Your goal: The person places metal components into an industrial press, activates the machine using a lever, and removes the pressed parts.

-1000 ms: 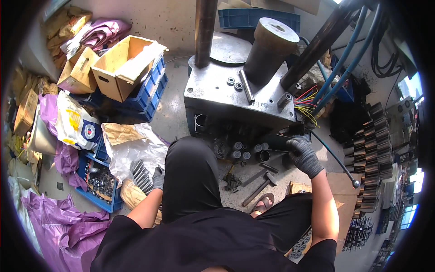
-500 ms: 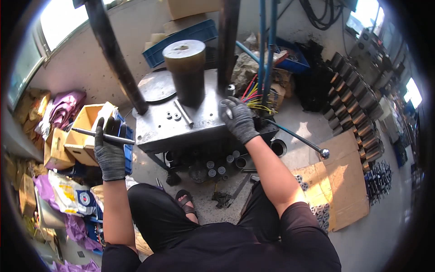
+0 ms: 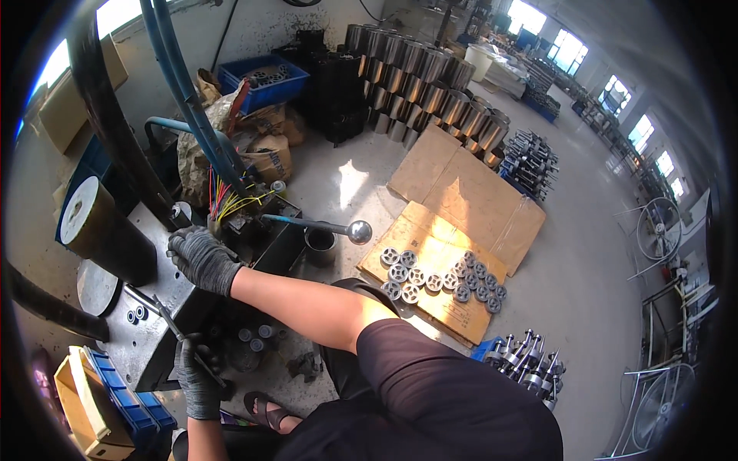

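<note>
- The steel shaft point(image 3: 169, 318) slants at the machine table's point(image 3: 142, 347) near edge; it looks stiff, weighty, perhaps slick, best gripped mid-length
- Left hand point(image 3: 197, 378) is wrapped round its near part, wrist fairly straight
- Right hand point(image 3: 203, 260) reaches left, fingers curled by the table; I can't tell if it's holding anything

Small dark print is standing on the front cardboard point(image 3: 430, 230) — too tiny for reading — while dark letters are marking the brown sack point(image 3: 270, 166).
</note>
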Tool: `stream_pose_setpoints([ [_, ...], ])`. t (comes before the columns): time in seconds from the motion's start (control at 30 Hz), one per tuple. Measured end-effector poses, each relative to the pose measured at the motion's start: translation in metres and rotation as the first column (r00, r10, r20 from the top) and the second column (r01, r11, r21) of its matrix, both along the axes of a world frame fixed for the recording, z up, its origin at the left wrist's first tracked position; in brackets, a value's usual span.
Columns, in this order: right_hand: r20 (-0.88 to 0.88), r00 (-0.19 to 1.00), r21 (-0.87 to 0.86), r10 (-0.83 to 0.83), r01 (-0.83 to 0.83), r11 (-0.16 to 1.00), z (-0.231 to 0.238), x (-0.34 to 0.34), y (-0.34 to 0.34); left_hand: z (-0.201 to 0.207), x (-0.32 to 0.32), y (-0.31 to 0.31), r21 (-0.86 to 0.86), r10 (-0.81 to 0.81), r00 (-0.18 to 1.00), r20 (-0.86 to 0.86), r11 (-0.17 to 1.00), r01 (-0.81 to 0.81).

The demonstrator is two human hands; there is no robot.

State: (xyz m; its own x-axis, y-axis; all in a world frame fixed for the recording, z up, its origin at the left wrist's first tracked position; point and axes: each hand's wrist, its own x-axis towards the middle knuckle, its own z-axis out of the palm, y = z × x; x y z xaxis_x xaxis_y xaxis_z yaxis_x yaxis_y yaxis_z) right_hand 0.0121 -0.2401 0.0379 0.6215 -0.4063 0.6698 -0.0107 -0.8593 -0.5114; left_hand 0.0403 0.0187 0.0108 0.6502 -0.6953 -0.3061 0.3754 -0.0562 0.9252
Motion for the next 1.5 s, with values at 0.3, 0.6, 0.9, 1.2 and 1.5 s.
stream_pose_setpoints([
  [0.3,0.460,0.878,0.883,0.132,-0.436,-0.173,0.007,-0.031,0.068,-0.020,-0.001,-0.003,0.032,-0.165,0.968,0.189,0.986,0.162],
  [0.6,0.339,0.921,0.911,0.191,-0.372,0.177,0.009,-0.064,0.056,-0.004,-0.026,-0.014,-0.064,-0.208,0.964,0.166,0.973,0.221],
  [0.9,0.307,0.927,0.851,0.214,-0.368,0.374,0.018,-0.092,0.057,0.012,-0.043,-0.019,-0.131,-0.273,0.958,0.086,0.950,0.282],
  [1.2,0.377,0.900,0.857,0.220,-0.429,0.287,0.029,-0.106,0.076,0.000,-0.040,-0.025,-0.266,-0.233,0.969,0.084,0.932,0.247],
  [1.5,-0.281,0.652,0.887,0.705,-0.104,0.450,0.033,-0.124,0.060,-0.019,-0.039,-0.019,-0.066,-0.322,0.845,0.427,0.921,0.384],
])
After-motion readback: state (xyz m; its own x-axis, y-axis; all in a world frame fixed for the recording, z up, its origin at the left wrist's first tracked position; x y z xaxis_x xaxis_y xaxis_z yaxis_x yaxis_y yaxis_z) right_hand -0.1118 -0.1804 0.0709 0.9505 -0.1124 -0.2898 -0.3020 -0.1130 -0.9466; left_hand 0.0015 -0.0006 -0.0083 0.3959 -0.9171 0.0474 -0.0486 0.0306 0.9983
